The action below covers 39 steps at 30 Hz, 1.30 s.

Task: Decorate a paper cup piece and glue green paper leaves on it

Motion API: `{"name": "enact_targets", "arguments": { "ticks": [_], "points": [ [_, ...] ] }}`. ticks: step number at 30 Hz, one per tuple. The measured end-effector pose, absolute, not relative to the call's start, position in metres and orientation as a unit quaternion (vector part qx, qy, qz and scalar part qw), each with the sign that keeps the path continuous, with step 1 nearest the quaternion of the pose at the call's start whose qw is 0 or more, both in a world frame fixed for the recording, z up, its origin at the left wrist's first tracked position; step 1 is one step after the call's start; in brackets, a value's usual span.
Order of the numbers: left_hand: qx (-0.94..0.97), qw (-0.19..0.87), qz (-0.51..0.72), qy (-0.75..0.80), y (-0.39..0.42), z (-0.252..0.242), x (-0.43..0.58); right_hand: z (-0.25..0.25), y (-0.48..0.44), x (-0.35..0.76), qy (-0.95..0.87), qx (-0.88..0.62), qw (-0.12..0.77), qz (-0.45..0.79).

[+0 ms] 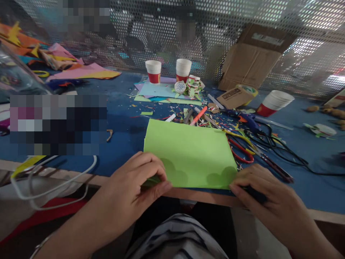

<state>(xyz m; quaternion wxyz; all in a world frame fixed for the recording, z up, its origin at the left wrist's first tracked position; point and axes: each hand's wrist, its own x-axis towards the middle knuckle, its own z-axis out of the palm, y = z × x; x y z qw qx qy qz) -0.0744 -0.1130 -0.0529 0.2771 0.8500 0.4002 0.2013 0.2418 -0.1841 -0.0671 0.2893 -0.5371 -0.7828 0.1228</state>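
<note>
A light green sheet of paper (191, 154), which looks folded, lies at the front edge of the blue table. My left hand (145, 180) pinches its near left corner between thumb and fingers. At the near right corner, my right hand (258, 187) has thumb and fingers closed on the paper's edge. Just right of the paper lie red-handled scissors (241, 153) and yellow-handled scissors (238, 136). An orange marker (198, 115) rests beyond the far edge among paper scraps.
Stacked paper cups (153, 72) stand at the back, another stack (274, 103) tilts at right. A blue glue gun (250, 122) trails a black cable (291, 153). A cardboard box (245, 64) leans on the perforated screen. A white cable (61, 174) hangs over the left table edge.
</note>
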Motion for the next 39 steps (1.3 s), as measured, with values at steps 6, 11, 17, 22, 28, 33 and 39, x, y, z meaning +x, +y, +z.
{"name": "enact_targets", "arguments": {
  "ticks": [6,11,17,22,28,33,39],
  "points": [
    [0.855,0.270,0.207,0.391,-0.115,-0.056,-0.073,-0.072,-0.184,0.243,-0.783,-0.547,0.276,0.109],
    [0.869,0.283,0.200,0.352,-0.112,-0.056,-0.072,-0.073,-0.183,0.242,-0.783,-0.553,0.268,0.093],
    [0.878,0.286,0.169,0.344,-0.101,-0.052,-0.074,-0.073,-0.183,0.241,-0.779,-0.553,0.279,0.092],
    [0.882,0.294,0.129,0.345,-0.101,-0.049,-0.072,-0.072,-0.182,0.240,-0.780,-0.550,0.283,0.097],
    [0.877,0.286,0.099,0.373,-0.101,-0.046,-0.065,-0.071,-0.184,0.241,-0.774,-0.559,0.275,0.109],
    [0.882,0.276,0.064,0.377,-0.097,-0.042,-0.061,-0.073,-0.184,0.242,-0.773,-0.563,0.272,0.109],
    [0.894,0.271,0.069,0.349,-0.096,-0.041,-0.062,-0.072,-0.182,0.242,-0.776,-0.565,0.259,0.111]
  ]
}}
